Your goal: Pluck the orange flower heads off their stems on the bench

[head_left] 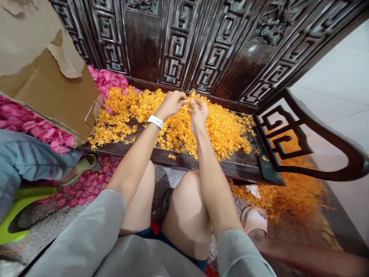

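Both hands meet above a heap of small yellow artificial flower pieces (225, 134) spread along a dark wooden bench seat (178, 158). My left hand (173, 104), with a white watch (156, 121) on its wrist, is closed in a pinch; whatever lies between its fingertips is too small to make out. Just beside it, my right hand (199, 113) pinches a yellow artificial flower (192, 96) at the fingertips. The two hands almost touch, and the flower's lower part is hidden by the fingers.
Behind the heap rises a carved wooden backrest (144, 50); a curved armrest (323, 142) bounds the right. Torn cardboard (49, 84) and pink flowers (37, 125) are at left, near another person's jeans-clad leg (37, 156) and a green stool (31, 207). Orange stems (300, 192) lie at lower right.
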`<state>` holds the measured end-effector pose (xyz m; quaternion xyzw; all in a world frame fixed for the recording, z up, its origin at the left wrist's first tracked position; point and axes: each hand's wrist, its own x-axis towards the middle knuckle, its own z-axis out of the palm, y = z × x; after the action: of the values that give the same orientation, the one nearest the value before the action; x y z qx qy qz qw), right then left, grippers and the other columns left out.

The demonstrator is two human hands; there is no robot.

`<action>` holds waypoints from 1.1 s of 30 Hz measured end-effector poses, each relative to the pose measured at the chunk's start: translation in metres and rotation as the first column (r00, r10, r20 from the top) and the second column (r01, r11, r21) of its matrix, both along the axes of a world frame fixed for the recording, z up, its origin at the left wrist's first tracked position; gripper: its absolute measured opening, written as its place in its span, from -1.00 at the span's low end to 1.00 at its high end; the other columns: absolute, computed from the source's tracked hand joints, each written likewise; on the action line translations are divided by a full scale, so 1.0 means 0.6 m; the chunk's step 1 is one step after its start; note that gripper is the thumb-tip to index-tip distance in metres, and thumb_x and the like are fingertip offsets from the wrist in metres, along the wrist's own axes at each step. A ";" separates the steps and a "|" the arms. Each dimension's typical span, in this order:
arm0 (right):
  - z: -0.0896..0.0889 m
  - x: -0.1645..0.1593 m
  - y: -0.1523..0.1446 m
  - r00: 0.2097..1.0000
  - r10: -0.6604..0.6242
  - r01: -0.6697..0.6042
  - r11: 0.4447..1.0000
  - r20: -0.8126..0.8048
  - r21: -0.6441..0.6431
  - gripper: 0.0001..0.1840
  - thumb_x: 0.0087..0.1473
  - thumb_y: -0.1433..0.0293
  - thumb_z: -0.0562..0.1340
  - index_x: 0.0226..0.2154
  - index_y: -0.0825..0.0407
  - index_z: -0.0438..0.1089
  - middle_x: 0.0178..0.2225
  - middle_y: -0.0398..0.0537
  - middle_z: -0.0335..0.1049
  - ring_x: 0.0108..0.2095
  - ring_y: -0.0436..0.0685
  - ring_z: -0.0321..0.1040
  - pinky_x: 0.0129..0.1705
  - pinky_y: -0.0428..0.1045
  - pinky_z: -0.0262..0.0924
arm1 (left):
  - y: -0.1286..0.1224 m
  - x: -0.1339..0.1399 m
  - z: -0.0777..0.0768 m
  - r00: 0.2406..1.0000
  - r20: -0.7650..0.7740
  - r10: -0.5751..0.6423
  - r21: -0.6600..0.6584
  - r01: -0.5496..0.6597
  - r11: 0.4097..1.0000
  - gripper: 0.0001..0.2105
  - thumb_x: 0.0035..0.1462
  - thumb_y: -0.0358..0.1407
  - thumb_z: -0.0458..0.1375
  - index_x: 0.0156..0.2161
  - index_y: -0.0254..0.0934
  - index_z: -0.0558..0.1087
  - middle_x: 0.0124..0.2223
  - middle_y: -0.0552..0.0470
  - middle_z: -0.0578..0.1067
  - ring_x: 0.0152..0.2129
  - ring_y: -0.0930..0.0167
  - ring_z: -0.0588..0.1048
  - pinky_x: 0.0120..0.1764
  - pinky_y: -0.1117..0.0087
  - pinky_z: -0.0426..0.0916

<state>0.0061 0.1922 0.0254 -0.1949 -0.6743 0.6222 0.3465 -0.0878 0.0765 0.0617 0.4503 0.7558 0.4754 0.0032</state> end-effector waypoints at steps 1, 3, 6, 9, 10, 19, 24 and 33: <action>-0.003 0.002 0.002 1.000 0.015 -0.015 1.000 0.003 -0.012 -0.45 0.19 -0.08 0.32 0.03 -0.06 0.36 -0.02 0.07 0.47 0.01 0.19 0.47 -0.01 0.11 0.44 | 0.003 0.004 -0.001 1.000 -0.005 0.017 0.001 -0.017 1.000 -0.86 0.27 -0.42 0.25 -0.35 -0.23 0.54 -0.34 -0.04 0.59 -0.33 0.27 0.52 -0.05 0.16 0.40; -0.009 0.005 0.004 0.999 0.050 -0.050 0.999 0.005 -0.015 -0.42 0.18 -0.13 0.34 0.02 -0.08 0.38 -0.04 0.06 0.49 -0.04 0.16 0.48 -0.04 0.09 0.45 | 0.003 0.012 -0.004 0.998 -0.015 0.054 0.005 -0.054 0.999 -0.84 0.26 -0.43 0.23 -0.38 -0.23 0.50 -0.35 -0.04 0.58 -0.35 0.29 0.50 -0.09 0.18 0.40; -0.019 0.007 0.001 0.998 0.067 -0.067 0.998 -0.014 -0.012 -0.48 0.19 -0.09 0.34 -0.02 -0.07 0.38 -0.10 0.04 0.50 -0.15 0.12 0.49 -0.07 0.08 0.46 | -0.007 0.026 -0.010 0.998 0.013 0.068 -0.010 -0.067 0.998 -0.83 0.26 -0.43 0.20 -0.39 -0.22 0.44 -0.34 -0.04 0.57 -0.35 0.29 0.48 -0.13 0.18 0.40; -0.029 -0.002 -0.001 0.998 0.055 -0.055 0.998 -0.028 0.002 -0.65 0.22 0.06 0.34 -0.14 -0.06 0.36 -0.22 -0.01 0.47 -0.25 0.10 0.48 -0.12 0.08 0.45 | -0.018 0.037 -0.019 0.997 0.064 0.038 -0.048 -0.035 0.998 -0.83 0.23 -0.43 0.20 -0.41 -0.21 0.41 -0.40 -0.02 0.52 -0.39 0.28 0.46 -0.16 0.17 0.39; -0.032 -0.007 0.000 0.999 0.050 -0.050 0.999 -0.020 0.012 -0.72 0.21 0.12 0.33 -0.17 -0.06 0.35 -0.26 -0.03 0.45 -0.28 0.09 0.47 -0.14 0.08 0.45 | -0.022 0.040 -0.022 0.998 0.067 0.023 -0.058 -0.019 0.998 -0.83 0.21 -0.44 0.20 -0.42 -0.21 0.41 -0.43 -0.01 0.49 -0.41 0.28 0.45 -0.17 0.17 0.39; -0.040 0.029 0.101 0.962 -0.269 0.259 0.954 0.052 0.149 -0.65 0.22 0.15 0.24 -0.05 0.01 0.46 0.04 0.16 0.45 0.15 0.27 0.44 0.12 0.23 0.45 | -0.079 0.017 -0.034 0.986 0.045 0.161 0.014 -0.161 0.987 -0.83 0.10 -0.50 0.17 -0.44 -0.19 0.42 -0.44 0.00 0.50 -0.42 0.30 0.46 -0.22 0.17 0.39; -0.027 0.027 0.076 0.971 -0.197 0.134 0.919 0.137 0.370 -0.42 0.26 -0.05 0.27 0.15 -0.03 0.44 0.28 0.22 0.33 0.36 0.34 0.25 0.29 0.34 0.34 | -0.078 0.002 -0.037 0.979 0.063 0.193 0.063 -0.197 0.978 -0.89 0.24 -0.38 0.19 -0.33 -0.20 0.53 -0.38 -0.05 0.54 -0.31 0.26 0.51 -0.13 0.15 0.42; 0.001 0.013 0.027 0.998 0.055 -0.062 0.975 0.038 0.214 -0.30 0.20 -0.36 0.19 -0.13 -0.09 0.46 -0.42 -0.10 0.39 -0.35 0.09 0.38 -0.22 0.10 0.43 | -0.049 0.044 -0.030 0.998 0.013 0.056 -0.023 -0.055 0.998 -0.81 0.18 -0.48 0.22 -0.44 -0.21 0.50 -0.44 0.00 0.51 -0.33 0.26 0.51 -0.07 0.14 0.44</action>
<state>0.0138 0.2087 0.0259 -0.1462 -0.7486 0.5522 0.3366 -0.0614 0.0472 0.0438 0.4259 0.7732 0.4698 0.0002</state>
